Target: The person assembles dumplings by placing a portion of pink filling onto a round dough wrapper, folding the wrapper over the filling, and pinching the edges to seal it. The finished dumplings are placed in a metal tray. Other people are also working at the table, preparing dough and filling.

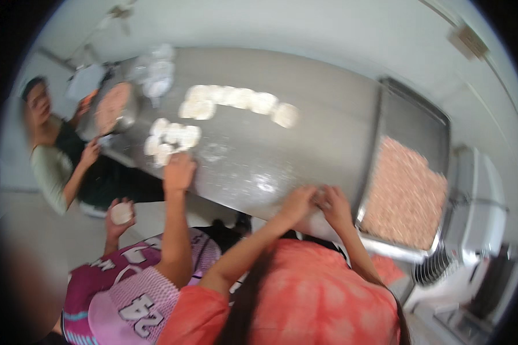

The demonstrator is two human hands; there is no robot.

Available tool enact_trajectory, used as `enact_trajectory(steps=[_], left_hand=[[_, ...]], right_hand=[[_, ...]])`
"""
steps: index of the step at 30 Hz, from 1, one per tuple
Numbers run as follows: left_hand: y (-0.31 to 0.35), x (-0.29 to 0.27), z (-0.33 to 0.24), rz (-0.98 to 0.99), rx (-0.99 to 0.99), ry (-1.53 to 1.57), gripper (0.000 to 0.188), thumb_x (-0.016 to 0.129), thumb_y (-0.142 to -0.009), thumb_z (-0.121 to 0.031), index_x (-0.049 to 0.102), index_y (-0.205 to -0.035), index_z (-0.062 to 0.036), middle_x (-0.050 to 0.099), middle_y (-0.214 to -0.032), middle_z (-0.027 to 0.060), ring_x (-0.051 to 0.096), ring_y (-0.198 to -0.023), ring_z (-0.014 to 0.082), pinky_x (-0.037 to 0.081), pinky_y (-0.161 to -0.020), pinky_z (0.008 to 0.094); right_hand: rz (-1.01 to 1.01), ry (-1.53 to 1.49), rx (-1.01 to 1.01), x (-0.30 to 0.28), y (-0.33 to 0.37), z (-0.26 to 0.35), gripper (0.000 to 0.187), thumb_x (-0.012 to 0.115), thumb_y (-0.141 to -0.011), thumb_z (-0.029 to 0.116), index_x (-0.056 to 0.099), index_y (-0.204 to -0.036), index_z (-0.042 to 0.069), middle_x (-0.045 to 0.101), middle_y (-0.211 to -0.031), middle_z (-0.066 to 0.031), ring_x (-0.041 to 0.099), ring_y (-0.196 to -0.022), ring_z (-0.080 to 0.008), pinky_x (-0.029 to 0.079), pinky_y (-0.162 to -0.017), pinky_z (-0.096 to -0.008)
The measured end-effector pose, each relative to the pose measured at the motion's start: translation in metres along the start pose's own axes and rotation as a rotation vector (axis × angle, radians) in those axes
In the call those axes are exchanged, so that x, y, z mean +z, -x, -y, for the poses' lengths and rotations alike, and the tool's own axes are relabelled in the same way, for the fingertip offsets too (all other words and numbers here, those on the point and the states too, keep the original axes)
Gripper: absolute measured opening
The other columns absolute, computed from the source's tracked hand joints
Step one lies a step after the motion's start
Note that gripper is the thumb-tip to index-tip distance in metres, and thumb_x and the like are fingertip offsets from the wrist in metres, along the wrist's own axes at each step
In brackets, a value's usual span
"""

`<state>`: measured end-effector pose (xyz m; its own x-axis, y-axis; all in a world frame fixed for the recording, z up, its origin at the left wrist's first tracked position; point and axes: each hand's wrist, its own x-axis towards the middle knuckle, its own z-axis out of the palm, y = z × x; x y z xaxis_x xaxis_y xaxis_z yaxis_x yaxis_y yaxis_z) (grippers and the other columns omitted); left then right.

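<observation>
My left hand [299, 205] and my right hand [335, 208] meet over the near edge of the steel table [319, 138]. Their fingers are closed together around a small spot where something brownish shows. Blur and the fingers hide what it is. Right of my hands, a large metal tray [413, 106] holds a pinkish, lumpy mass [406, 190] in its nearer part; blur keeps me from telling what it is. Farther across the table, pale round dough pieces [242, 98] lie in an overlapping row.
At my left, a co-worker's hand [179, 171] touches a cluster of dough pieces [170, 138]; their other hand [120, 221] holds a dough round. Another person stands by a metal bowl [126, 112] of pink filling. Plastic bags [158, 72] lie behind. A white appliance [480, 201] stands right.
</observation>
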<state>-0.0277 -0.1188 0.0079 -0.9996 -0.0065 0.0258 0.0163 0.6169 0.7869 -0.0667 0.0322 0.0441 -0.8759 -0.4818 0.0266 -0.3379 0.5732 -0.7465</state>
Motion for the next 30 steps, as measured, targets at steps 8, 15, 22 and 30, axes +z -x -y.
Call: enact_trajectory(steps=[8,15,22,30], left_hand=[[0.007,-0.003,-0.005,0.009,-0.022,-0.03,0.031,0.056,-0.079,-0.007,0.055,-0.109,-0.0056,0.058,-0.097,0.0182,0.056,-0.092,0.0374,0.046,-0.079,0.044],[0.019,-0.012,-0.011,-0.114,-0.038,-0.047,0.032,0.06,-0.073,-0.002,0.055,-0.105,-0.0036,0.058,-0.098,0.0172,0.055,-0.093,0.0374,0.046,-0.081,0.0432],[0.031,-0.008,-0.016,-0.18,-0.091,-0.002,0.04,0.064,-0.069,0.001,0.055,-0.108,-0.003,0.057,-0.107,0.0181,0.055,-0.099,0.0369,0.046,-0.086,0.0409],[0.028,-0.004,-0.025,-0.144,-0.121,-0.005,0.039,0.063,-0.07,0.002,0.055,-0.107,-0.0029,0.057,-0.106,0.0187,0.055,-0.1,0.0366,0.045,-0.088,0.0405]], right_hand=[[0.024,0.099,-0.106,0.005,-0.001,-0.003,0.038,0.065,-0.068,0.002,0.057,-0.105,0.006,0.055,-0.095,-0.0152,0.058,-0.082,-0.0356,0.047,-0.07,-0.0422],[0.057,0.12,-0.161,0.004,-0.009,0.003,0.024,0.061,-0.071,0.002,0.062,-0.095,0.004,0.056,-0.092,-0.0159,0.056,-0.084,-0.0359,0.046,-0.072,-0.0424],[0.108,0.167,-0.253,-0.003,-0.008,0.007,0.033,0.062,-0.069,0.003,0.058,-0.102,0.006,0.056,-0.097,-0.0139,0.055,-0.088,-0.0355,0.045,-0.075,-0.0448],[0.164,0.135,-0.246,0.007,-0.012,-0.012,0.031,0.059,-0.072,0.004,0.056,-0.103,0.004,0.055,-0.1,-0.0165,0.054,-0.093,-0.0369,0.045,-0.077,-0.0455]])
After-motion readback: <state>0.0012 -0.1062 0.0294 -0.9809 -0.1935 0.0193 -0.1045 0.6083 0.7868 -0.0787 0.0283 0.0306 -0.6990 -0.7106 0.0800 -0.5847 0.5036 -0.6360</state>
